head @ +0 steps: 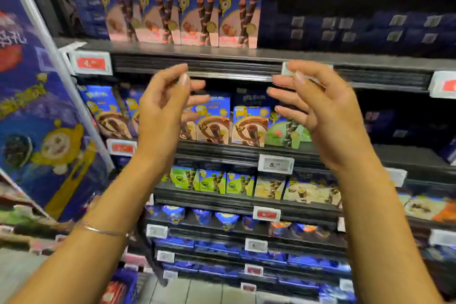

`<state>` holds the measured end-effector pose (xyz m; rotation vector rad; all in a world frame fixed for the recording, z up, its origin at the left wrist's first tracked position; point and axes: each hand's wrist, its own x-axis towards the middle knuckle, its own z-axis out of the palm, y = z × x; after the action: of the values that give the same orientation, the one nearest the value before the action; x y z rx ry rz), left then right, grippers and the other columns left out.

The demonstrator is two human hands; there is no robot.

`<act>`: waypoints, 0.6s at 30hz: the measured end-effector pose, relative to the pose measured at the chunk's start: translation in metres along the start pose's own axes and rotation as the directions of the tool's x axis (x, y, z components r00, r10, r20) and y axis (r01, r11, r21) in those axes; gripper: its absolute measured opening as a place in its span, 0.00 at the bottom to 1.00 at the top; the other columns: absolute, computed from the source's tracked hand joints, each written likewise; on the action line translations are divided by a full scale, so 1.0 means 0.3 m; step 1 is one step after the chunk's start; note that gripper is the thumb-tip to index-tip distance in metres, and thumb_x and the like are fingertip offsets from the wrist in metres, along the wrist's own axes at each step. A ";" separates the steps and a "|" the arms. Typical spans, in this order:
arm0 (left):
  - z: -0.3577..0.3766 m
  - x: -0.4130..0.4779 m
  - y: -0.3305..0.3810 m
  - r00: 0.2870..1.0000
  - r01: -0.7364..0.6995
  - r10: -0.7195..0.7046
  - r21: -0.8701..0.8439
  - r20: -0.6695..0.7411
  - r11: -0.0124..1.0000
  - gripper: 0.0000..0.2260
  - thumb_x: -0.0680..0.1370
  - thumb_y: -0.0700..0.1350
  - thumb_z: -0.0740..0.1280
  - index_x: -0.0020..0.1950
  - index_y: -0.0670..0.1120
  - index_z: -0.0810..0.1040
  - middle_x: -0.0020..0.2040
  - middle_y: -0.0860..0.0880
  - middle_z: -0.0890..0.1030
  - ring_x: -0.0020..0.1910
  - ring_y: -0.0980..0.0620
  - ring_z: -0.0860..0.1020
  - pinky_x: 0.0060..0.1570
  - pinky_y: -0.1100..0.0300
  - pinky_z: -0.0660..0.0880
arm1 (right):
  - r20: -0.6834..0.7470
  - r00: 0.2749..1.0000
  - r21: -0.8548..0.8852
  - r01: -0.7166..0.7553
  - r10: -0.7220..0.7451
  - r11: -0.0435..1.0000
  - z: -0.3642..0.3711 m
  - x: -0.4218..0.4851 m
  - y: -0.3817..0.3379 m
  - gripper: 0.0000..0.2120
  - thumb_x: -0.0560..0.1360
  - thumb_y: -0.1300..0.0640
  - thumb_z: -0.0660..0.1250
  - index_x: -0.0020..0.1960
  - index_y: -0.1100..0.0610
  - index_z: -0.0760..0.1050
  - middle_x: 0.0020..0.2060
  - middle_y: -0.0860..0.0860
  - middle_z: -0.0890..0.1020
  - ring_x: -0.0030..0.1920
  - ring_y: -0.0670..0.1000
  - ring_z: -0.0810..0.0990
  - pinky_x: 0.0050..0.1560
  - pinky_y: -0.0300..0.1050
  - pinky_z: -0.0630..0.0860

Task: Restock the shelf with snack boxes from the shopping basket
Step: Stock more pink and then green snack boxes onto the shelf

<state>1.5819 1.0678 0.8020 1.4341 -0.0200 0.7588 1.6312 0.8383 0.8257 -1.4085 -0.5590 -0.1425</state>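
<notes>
Both hands are raised in front of a snack shelf, palms facing each other, holding nothing. My left hand has loosely bent fingers; a thin bracelet sits on that forearm. My right hand mirrors it, fingers relaxed and spread. Between and behind the hands stands a row of small blue snack boxes with chocolate rolls pictured, and a green box next to them. Tall blue snack boxes stand on the shelf above. The shopping basket is out of view.
Price tags clip to the shelf edges. Lower shelves carry green boxes, pale boxes and blue cups. A large blue display board leans at the left. The upper right shelf is dark with dim blue packs.
</notes>
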 end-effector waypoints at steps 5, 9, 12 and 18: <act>0.034 -0.447 -0.283 0.922 0.382 -0.387 0.130 0.016 0.915 0.07 0.86 0.47 0.63 0.61 0.48 0.78 0.48 0.49 0.87 0.41 0.53 0.86 0.35 0.65 0.79 | 0.007 0.922 -0.050 -0.386 0.387 0.921 -0.191 -0.362 0.307 0.11 0.76 0.47 0.69 0.57 0.49 0.80 0.54 0.53 0.87 0.55 0.53 0.86 0.49 0.45 0.82; 0.067 -0.849 -0.483 0.764 0.639 -0.643 0.190 -0.048 0.745 0.06 0.85 0.45 0.65 0.55 0.45 0.79 0.48 0.44 0.86 0.37 0.52 0.84 0.32 0.66 0.76 | -0.110 0.776 -0.147 -0.631 0.621 0.762 -0.397 -0.740 0.536 0.05 0.81 0.53 0.67 0.53 0.52 0.81 0.54 0.57 0.86 0.56 0.58 0.85 0.55 0.55 0.79; 0.118 -1.148 -0.586 0.611 0.783 -0.789 0.189 -0.057 0.593 0.05 0.85 0.47 0.65 0.49 0.51 0.77 0.43 0.53 0.85 0.39 0.54 0.83 0.38 0.60 0.74 | -0.193 0.664 -0.171 -0.747 0.722 0.642 -0.538 -1.019 0.606 0.03 0.80 0.55 0.69 0.51 0.52 0.81 0.52 0.58 0.87 0.51 0.55 0.85 0.51 0.54 0.77; 0.243 -1.587 -0.692 0.410 0.906 -0.909 0.150 -0.074 0.396 0.01 0.84 0.47 0.67 0.53 0.52 0.78 0.51 0.48 0.85 0.45 0.50 0.83 0.41 0.58 0.72 | -0.290 0.486 -0.222 -0.872 0.824 0.436 -0.806 -1.427 0.649 0.04 0.80 0.59 0.68 0.52 0.57 0.81 0.48 0.58 0.86 0.48 0.57 0.85 0.48 0.52 0.81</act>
<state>1.3455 0.7969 0.4202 1.3355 0.8048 -0.2135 1.4115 0.5432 0.4460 -1.8612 0.3971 0.5236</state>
